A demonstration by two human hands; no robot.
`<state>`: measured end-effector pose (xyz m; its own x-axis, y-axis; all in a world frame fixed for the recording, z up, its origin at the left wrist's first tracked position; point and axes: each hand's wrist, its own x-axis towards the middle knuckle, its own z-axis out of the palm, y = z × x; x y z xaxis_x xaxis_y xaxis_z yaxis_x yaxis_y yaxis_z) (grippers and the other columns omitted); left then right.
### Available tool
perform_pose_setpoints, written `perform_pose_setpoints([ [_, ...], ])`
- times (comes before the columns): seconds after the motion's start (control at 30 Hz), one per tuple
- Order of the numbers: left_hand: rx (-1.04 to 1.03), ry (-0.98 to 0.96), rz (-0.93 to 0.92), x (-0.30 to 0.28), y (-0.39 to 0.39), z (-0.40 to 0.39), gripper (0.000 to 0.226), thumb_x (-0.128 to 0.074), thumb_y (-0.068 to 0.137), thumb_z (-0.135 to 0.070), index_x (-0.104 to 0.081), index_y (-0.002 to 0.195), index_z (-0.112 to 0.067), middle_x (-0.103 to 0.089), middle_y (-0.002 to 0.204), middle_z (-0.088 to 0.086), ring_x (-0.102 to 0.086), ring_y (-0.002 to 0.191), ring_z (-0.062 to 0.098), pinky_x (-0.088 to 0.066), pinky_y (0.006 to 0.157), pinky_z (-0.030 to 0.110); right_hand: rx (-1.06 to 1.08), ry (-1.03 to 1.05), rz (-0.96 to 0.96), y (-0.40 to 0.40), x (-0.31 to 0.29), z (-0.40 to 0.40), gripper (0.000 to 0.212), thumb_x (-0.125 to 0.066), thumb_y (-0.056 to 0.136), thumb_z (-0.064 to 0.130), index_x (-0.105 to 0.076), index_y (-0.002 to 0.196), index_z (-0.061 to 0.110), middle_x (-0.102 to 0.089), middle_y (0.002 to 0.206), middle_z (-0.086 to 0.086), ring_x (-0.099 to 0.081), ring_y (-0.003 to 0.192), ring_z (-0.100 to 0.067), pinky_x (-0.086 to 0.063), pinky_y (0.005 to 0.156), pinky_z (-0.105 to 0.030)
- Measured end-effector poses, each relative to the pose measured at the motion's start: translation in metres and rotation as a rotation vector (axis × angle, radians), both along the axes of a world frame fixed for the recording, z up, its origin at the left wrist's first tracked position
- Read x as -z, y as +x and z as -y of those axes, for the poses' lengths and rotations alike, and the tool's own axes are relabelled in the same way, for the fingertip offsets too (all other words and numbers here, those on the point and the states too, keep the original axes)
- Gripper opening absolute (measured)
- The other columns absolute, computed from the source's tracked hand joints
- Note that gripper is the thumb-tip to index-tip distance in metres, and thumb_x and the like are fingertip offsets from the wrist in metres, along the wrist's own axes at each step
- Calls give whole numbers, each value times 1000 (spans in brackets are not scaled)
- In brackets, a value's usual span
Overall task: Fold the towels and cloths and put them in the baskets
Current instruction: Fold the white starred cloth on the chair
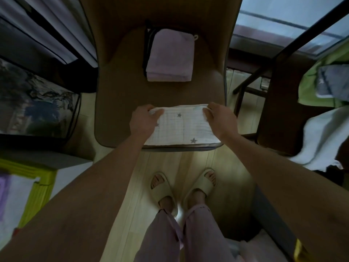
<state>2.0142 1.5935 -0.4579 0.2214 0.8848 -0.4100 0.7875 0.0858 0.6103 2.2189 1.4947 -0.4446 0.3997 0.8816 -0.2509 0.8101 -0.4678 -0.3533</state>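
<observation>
A white cloth with grey stars lies folded on the front of a brown chair seat. My left hand pinches its far left corner and my right hand pinches its far right corner. Further back on the seat rests a folded lilac towel on top of a dark folded cloth. A yellow-green basket at the lower left holds a white and a purple cloth.
A second dark chair on the right carries a white towel, a green cloth and a blue-grey cloth. A dark framed rack stands on the left. My feet in slippers stand on pale floorboards.
</observation>
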Motion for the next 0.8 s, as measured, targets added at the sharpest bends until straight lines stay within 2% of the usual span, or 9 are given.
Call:
perform_pose_setpoints([
  [0.1, -13, 46, -3, 7, 2, -2, 27, -57, 92, -40, -65, 93, -15, -64, 87, 1, -58, 74, 13, -42, 61, 24, 14, 46, -7, 4, 14, -3, 25, -42, 100, 28, -46, 77, 19, -53, 73, -1, -51, 66, -16, -30, 58, -25],
  [0.2, 4, 75, -85, 11, 1, -3, 30, -55, 93, -41, -66, 101, -15, -63, 92, -1, -57, 79, 12, -43, 67, 25, 13, 42, -48, 4, 26, -6, 23, -42, 100, 28, -45, 80, 19, -51, 77, 0, -49, 69, -15, -27, 56, -22],
  [0.33, 69, 135, -142, 16, -2, -2, 30, -54, 94, -40, -63, 106, -15, -63, 103, 3, -54, 86, 12, -38, 68, 25, 31, 62, -76, 1, 33, -9, 13, -44, 99, 28, -47, 92, 17, -52, 90, -1, -50, 79, -15, -36, 68, -25],
  [0.4, 30, 192, -126, 19, -6, 2, 32, -57, 92, -40, -60, 110, -14, -56, 114, 6, -54, 96, 17, -41, 72, 28, 134, 99, -67, -1, 32, -5, 17, -50, 97, 29, -48, 107, 14, -47, 102, 0, -46, 88, -12, -38, 74, -25],
  [0.47, -114, 196, -104, 20, -10, 8, 39, -56, 91, -44, -55, 113, -12, -51, 118, 8, -54, 102, 22, -42, 75, 29, 333, 117, -77, -4, 32, 1, 27, -55, 93, 34, -47, 112, 15, -47, 106, 2, -45, 93, -11, -41, 78, -27],
  [0.57, -229, 56, -111, 20, -9, 10, 44, -49, 93, -50, -55, 109, -9, -58, 105, 8, -58, 92, 21, -41, 69, 29, 497, 81, -161, -7, 37, 2, 28, -59, 89, 41, -48, 101, 19, -54, 98, 0, -53, 89, -16, -51, 80, -35],
  [0.67, -98, 4, -133, 18, -11, 6, 42, -49, 94, -49, -59, 85, -9, -59, 81, 7, -57, 74, 18, -37, 56, 25, 502, 39, -248, -8, 38, -5, 22, -59, 88, 39, -52, 95, 19, -58, 93, -1, -57, 86, -18, -52, 81, -38],
  [0.73, -82, 9, -64, 18, -13, 2, 39, -53, 93, -46, -58, 79, -10, -58, 76, 5, -57, 71, 17, -36, 51, 22, 482, 76, -293, -10, 37, -6, 20, -57, 91, 38, -53, 93, 19, -58, 91, -1, -56, 83, -16, -51, 77, -33],
  [0.8, -140, 31, 101, 15, -12, -1, 29, -56, 93, -39, -55, 84, -11, -57, 79, 0, -55, 71, 11, -39, 53, 15, 413, 124, -290, -13, 34, -6, 18, -52, 95, 37, -50, 91, 20, -55, 86, 3, -54, 76, -11, -45, 68, -23],
])
